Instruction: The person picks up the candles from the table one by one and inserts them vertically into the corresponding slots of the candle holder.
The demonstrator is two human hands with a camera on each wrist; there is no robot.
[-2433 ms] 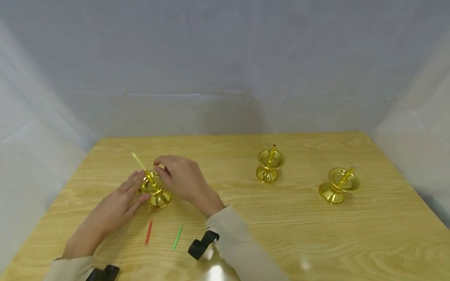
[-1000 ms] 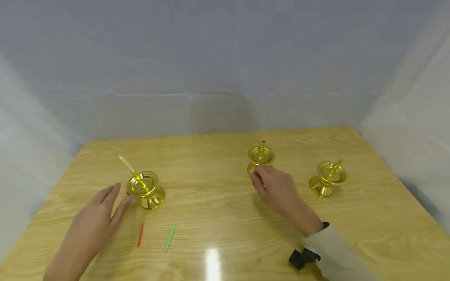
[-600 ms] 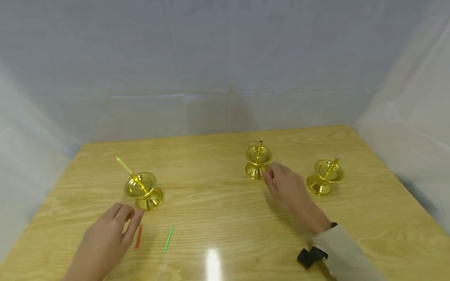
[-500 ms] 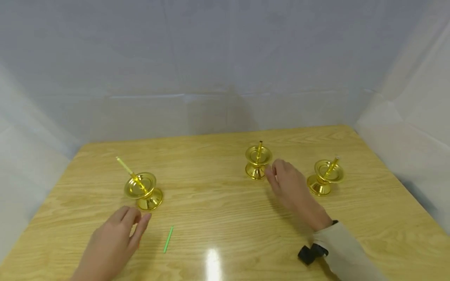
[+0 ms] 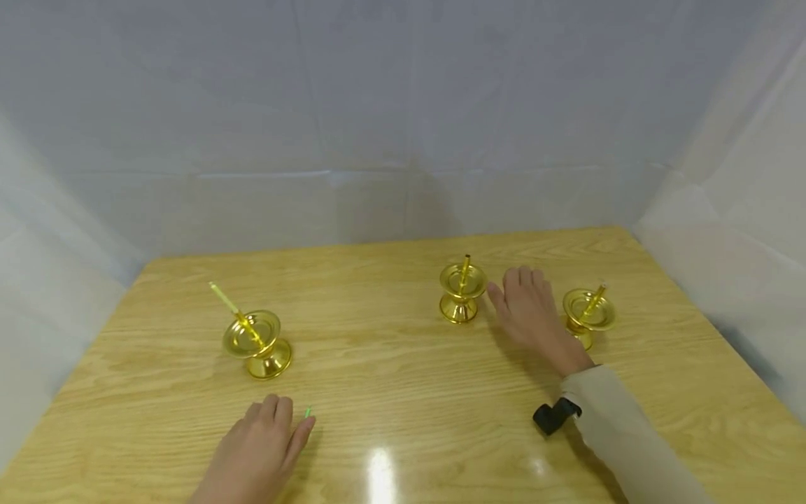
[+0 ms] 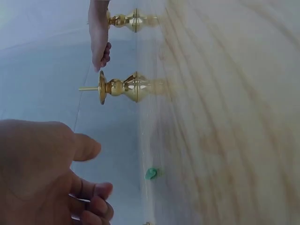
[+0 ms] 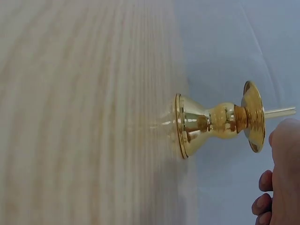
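My left hand (image 5: 258, 448) lies low over the near table edge, fingers loosely bent, holding nothing I can see. Its fingertips reach a green stick (image 5: 307, 411), of which only the tip (image 6: 151, 174) shows. The red stick is out of sight beneath the hand. My right hand (image 5: 529, 313) rests flat on the table with straight fingers. It lies between the middle gold holder (image 5: 462, 294) and the right gold holder (image 5: 588, 313), touching neither. In the right wrist view a gold holder (image 7: 215, 119) stands just beyond my fingertips (image 7: 274, 183).
A third gold holder (image 5: 257, 344) at the left carries a slanted yellow-green stick (image 5: 225, 301). The wooden table (image 5: 403, 371) is walled by pale sheeting behind and at both sides. A black strap (image 5: 553, 416) sits on my right sleeve.
My left hand has slid right and nearer, from beside the left holder over the red stick to the green one. My right hand moved from the middle holder's base to the gap beside it.
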